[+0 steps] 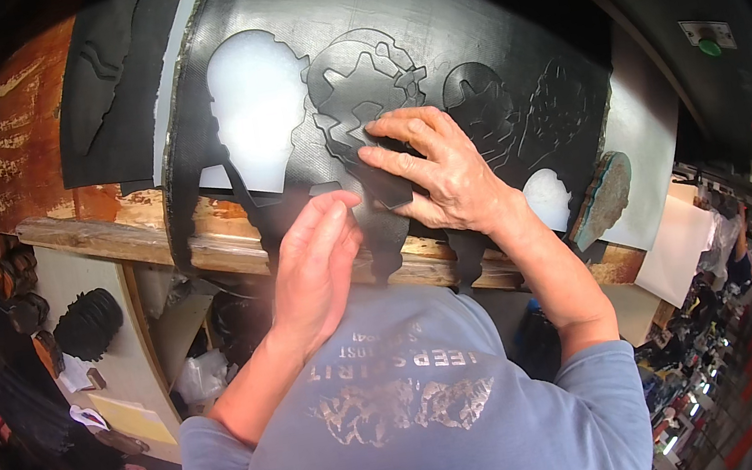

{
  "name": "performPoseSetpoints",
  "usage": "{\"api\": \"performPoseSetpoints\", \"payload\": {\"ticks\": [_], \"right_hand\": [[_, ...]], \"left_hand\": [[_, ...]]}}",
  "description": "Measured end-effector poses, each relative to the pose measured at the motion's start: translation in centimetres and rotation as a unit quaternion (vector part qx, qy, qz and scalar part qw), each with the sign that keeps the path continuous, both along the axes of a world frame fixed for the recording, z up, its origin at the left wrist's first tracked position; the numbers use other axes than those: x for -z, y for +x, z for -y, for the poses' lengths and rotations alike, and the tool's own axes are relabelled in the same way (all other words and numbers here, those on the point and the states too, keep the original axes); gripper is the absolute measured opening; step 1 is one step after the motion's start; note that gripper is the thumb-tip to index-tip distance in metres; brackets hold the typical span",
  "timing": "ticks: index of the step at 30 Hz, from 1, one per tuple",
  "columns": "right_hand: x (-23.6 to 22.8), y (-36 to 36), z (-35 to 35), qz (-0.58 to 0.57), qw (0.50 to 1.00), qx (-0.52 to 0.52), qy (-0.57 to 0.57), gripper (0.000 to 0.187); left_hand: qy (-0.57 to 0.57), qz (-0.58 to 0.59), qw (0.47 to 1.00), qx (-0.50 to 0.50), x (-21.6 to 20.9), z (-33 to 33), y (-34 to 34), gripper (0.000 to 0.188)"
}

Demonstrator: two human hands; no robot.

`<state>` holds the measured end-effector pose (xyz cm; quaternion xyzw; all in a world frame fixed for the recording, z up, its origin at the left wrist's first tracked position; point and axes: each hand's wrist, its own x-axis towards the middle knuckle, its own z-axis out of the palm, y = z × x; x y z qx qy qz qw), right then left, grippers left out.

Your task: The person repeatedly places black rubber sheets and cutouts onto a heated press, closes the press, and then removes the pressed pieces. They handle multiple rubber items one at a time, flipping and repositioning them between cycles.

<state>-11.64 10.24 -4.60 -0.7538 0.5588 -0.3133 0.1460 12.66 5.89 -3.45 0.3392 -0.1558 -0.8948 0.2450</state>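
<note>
A black rubber sheet (307, 14) lies in front of me, with sole-shaped outlines and openings cut in it. My right hand (443, 163) has its fingertips and thumb on a black rubber sole piece (356, 93) with a jagged edge, at the middle of the sheet. The piece sits partly out of line with the outline around it. Left of this, my left hand (316, 253) is raised over the sheet's near edge, slightly blurred. Its fingers are pressed together, tips close to the narrow end of the piece; whatever they pinch is hidden.
A large sole-shaped opening (255, 88) shows a white surface beneath. A wooden beam (98, 238) runs along the bench's near edge, above shelves. More cut outlines (478, 105) lie to the right, near a ragged grey-green piece (603, 195). Another dark sheet (110, 90) is far left.
</note>
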Motion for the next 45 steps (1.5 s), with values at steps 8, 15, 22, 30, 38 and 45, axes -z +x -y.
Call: {"api": "performPoseSetpoints", "payload": {"ticks": [8,15,22,30,38,45], "right_hand": [[0.0,-0.2,0.8,0.210,0.962,0.152,0.092,0.036],[-3.2,-7.7,2.7,0.503,0.753,0.424,-0.022,0.062],[-2.4,-11.0,-2.7,0.476,0.727,0.487,-0.089,0.042],[-3.8,-12.3,-8.7,0.246,0.769,0.590,-0.027,0.028],[0.7,-3.3,-10.0,-0.003,0.984,0.179,-0.016,0.050],[-1.0,-3.9,-9.6,0.017,0.989,0.144,0.042,0.070]], "left_hand": [[-0.061,0.029,0.998,0.011,-1.1,0.5,-2.0,0.018],[-0.059,0.072,0.995,0.037,-1.7,0.7,-0.5,0.017],[0.094,0.053,0.979,0.175,-1.6,0.5,1.4,0.011],[-0.321,0.189,0.909,0.185,-6.6,0.2,-0.3,0.023],[0.078,0.061,0.965,0.242,-1.4,-1.4,-5.3,0.026],[0.034,0.005,0.977,0.209,-1.0,-2.2,-6.9,0.023]]}}
